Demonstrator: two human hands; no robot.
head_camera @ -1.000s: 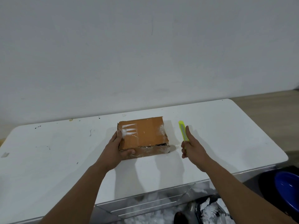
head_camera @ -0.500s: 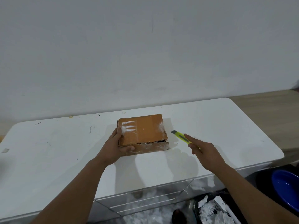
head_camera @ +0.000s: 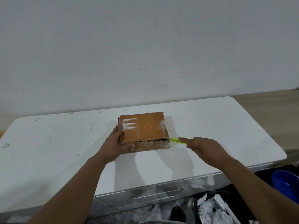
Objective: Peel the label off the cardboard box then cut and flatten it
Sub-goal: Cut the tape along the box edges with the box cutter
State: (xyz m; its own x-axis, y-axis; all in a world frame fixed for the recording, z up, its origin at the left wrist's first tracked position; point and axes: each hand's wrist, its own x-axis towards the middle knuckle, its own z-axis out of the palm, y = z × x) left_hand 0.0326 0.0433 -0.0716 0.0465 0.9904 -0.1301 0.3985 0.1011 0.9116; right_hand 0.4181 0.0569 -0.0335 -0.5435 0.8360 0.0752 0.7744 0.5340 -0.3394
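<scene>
Cardboard box [head_camera: 144, 128] lies flat mid-tabletop [head_camera: 210, 123], toward the rear edge. Left hand [head_camera: 115, 145] clamps its near-left corner. Right hand [head_camera: 204, 147] grips a yellow-green utility knife [head_camera: 177, 140], tip at the box's near-right corner seam.

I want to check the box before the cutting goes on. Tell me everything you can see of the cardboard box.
The cardboard box is a low, brown, corrugated carton lying flat on the white table. Whitish residue streaks its top; shiny clear tape wraps the front side. The left hand grips its near left corner. The yellow-green utility knife, in the right hand, meets the seam at the near right corner.
</scene>
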